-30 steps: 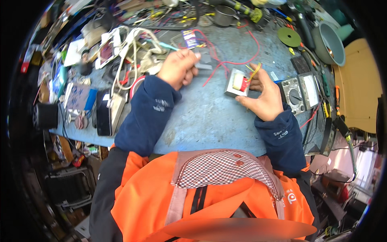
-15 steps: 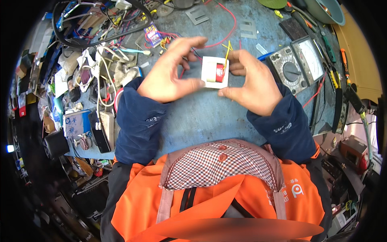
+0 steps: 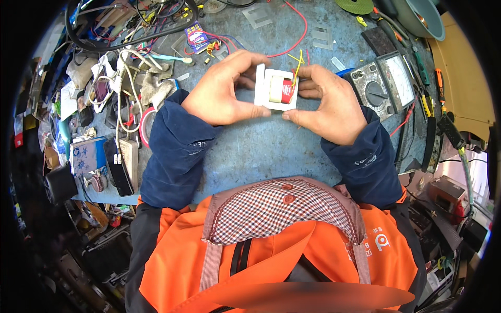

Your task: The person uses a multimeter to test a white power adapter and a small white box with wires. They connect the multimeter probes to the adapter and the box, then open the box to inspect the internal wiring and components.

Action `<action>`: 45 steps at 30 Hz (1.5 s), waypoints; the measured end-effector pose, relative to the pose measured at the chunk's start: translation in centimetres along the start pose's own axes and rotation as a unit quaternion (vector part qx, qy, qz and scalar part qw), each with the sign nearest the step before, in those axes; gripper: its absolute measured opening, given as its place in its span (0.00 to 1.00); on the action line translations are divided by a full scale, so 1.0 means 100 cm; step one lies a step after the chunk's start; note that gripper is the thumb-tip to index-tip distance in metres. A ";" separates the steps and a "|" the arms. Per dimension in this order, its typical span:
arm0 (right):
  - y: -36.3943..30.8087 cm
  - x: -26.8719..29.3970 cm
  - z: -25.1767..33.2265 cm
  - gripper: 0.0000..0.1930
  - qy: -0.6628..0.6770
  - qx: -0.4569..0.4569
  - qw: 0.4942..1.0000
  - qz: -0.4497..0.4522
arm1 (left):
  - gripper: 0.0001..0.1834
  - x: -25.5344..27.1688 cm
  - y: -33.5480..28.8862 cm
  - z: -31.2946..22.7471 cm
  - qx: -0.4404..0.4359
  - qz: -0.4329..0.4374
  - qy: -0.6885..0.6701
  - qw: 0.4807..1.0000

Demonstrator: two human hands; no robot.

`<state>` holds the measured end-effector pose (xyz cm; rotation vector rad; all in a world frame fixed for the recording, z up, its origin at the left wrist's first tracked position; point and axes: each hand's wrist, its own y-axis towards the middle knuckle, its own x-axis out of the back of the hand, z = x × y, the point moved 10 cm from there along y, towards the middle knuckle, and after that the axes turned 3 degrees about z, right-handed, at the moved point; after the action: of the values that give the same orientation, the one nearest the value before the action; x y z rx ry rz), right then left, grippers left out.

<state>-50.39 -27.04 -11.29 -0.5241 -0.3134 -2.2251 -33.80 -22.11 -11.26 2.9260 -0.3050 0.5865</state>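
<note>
Between my hands, above the bench, is a white transformer bobbin [image 3: 276,99] wound with cream and red, with yellow lead wires [image 3: 298,62] rising from its right side. My left hand [image 3: 225,94] grips the bobbin's left side, its thumb along the lower left edge. At that side a white flat part [image 3: 259,84] stands up at an angle; whether it is separate from the bobbin I cannot tell. My right hand [image 3: 330,104] pinches the right side, thumb at the lower corner and fingers behind the yellow wires.
An analog multimeter [image 3: 376,91] lies to the right, near a screwdriver [image 3: 421,65]. E-shaped metal laminations [image 3: 322,37] and a red wire [image 3: 303,31] lie at the back. Cluttered cables [image 3: 125,88], a toothbrush [image 3: 175,58] and a dark phone [image 3: 119,167] fill the left.
My left fingers and thumb have closed in on the bobbin's left side. A white flat part now shows upright there. The bobbin has turned slightly; my right hand keeps its hold.
</note>
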 end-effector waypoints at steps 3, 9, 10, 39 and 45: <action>0.002 -0.001 0.000 0.35 0.017 -0.002 1.000 0.014 | 0.41 -0.002 0.000 -0.010 -0.037 0.008 0.058 0.998; 0.001 -0.001 -0.003 0.33 0.056 -0.020 0.998 0.024 | 0.39 -0.005 0.001 -0.004 -0.037 0.025 0.033 0.998; 0.001 -0.001 -0.003 0.33 0.044 -0.021 0.999 0.024 | 0.39 -0.005 0.001 -0.003 -0.033 0.027 0.024 0.999; -0.009 0.047 0.035 0.26 -0.276 0.041 0.950 -0.140 | 0.58 0.034 0.028 0.015 0.101 -0.013 -0.017 0.995; -0.006 0.003 0.027 0.35 -0.164 0.092 0.981 0.036 | 0.50 0.031 0.031 -0.030 -0.024 0.074 0.183 0.980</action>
<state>-50.29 -25.86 -8.81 -0.7887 -0.6551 -2.0106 -32.80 -25.15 -7.03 2.6903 -0.4822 1.1022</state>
